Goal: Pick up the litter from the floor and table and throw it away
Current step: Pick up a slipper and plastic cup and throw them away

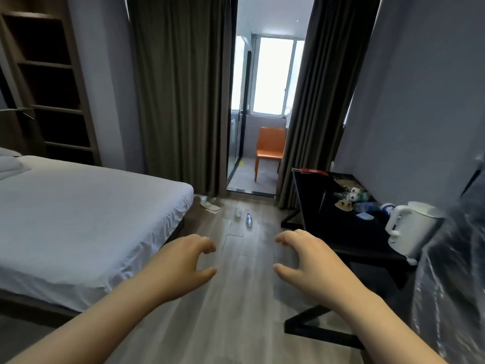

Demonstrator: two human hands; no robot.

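No text is legible: the label on the clear plastic bottle (248,220) and the white mark on the flat red packet (313,171) are blurred.

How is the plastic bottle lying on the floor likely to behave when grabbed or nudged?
The bottle lies on its side on the smooth wooden floor, so a nudge would probably roll it. It looks like clear plastic, so it is likely light and may dent under a firm grip. Whether liquid remains inside is too small to tell.

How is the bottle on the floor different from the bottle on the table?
The floor bottle lies on the wooden floor, pointing away from the camera; the table bottle lies crosswise on the black table among other litter. Both are clear plastic, lying down.
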